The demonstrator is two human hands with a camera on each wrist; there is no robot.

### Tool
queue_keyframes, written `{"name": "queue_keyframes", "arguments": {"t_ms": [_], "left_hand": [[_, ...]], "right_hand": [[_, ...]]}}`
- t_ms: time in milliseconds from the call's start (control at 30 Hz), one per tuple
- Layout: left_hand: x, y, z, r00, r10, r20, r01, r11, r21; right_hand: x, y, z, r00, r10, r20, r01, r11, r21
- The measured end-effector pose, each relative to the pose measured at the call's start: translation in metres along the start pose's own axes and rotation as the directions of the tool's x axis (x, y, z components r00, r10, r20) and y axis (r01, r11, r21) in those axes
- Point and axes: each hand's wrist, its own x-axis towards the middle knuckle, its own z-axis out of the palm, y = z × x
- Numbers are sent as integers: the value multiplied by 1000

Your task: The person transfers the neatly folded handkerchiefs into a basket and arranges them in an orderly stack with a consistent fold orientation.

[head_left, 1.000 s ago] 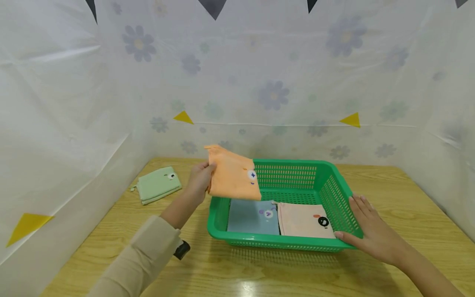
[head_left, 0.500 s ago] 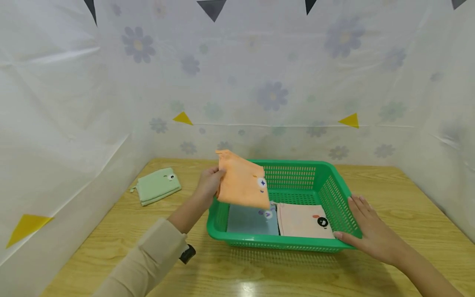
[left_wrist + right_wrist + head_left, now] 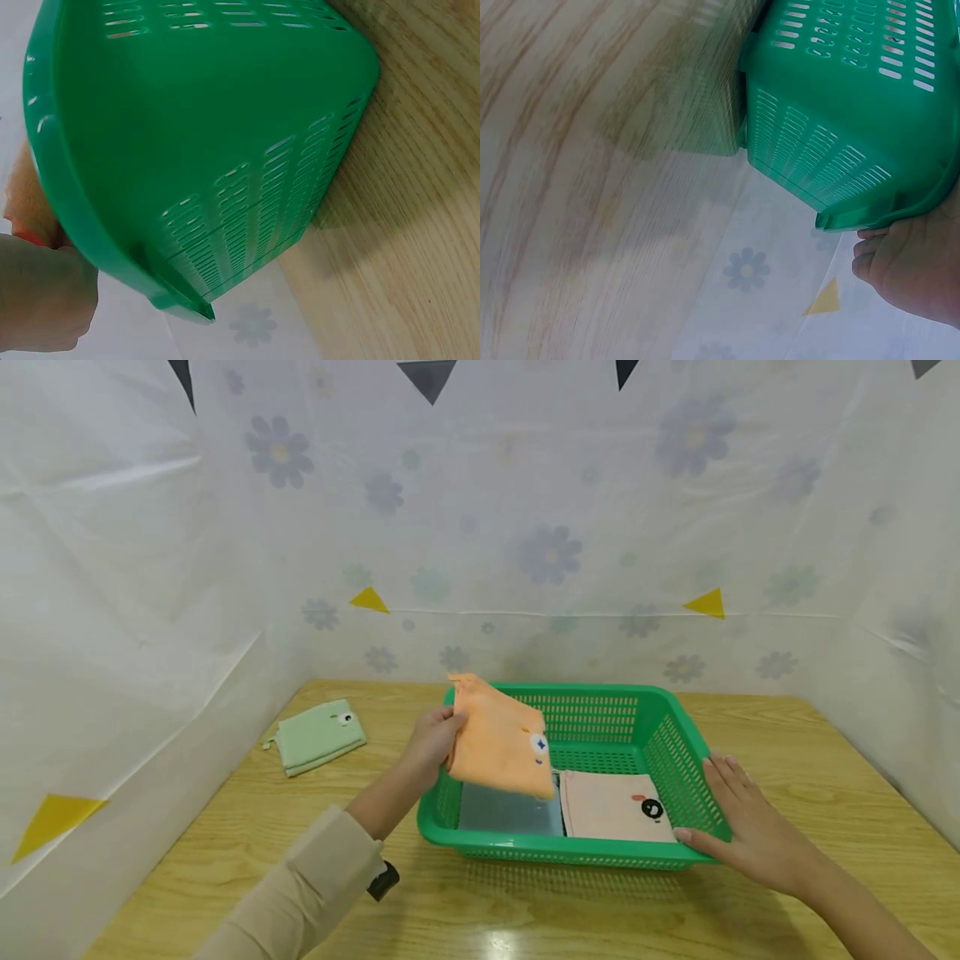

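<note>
My left hand [image 3: 435, 743] pinches the left edge of a folded orange towel [image 3: 498, 739] with an embroidered eye and a small loop. The towel hangs tilted over the left part of a green plastic basket [image 3: 570, 839]. Inside the basket, a folded blue-grey towel [image 3: 506, 810] lies partly hidden under it. Beside that one, a folded pale pink towel [image 3: 611, 806] with a black eye lies flat. My right hand [image 3: 761, 835] rests on the basket's front right corner, fingers extended along the rim. In the left wrist view, the basket's rim overlaps the orange towel [image 3: 30, 199].
A folded light green towel [image 3: 318, 737] lies on the wooden table [image 3: 420, 910], left of the basket. A white flower-patterned sheet [image 3: 480, 510] stands behind the table, with more white sheeting at both sides.
My left hand has moved right and down with the orange towel, which now covers more of the blue-grey towel. My right hand stays on the basket's corner.
</note>
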Motion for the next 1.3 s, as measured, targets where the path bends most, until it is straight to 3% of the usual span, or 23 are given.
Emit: {"name": "queue_keyframes", "arguments": {"t_ms": [233,967,1300], "left_hand": [[-1,-7,4,999,-17,43,15,999,43],[-1,-21,16,996,-57,65,50,994,99],[-1,-25,18,991,-75,115,57,987,149]], "right_hand": [[0,1,0,1000,-2,1,2,1000,4],[0,0,0,1000,4,-2,-4,1000,9],[0,0,0,1000,9,0,-9,1000,9]]}}
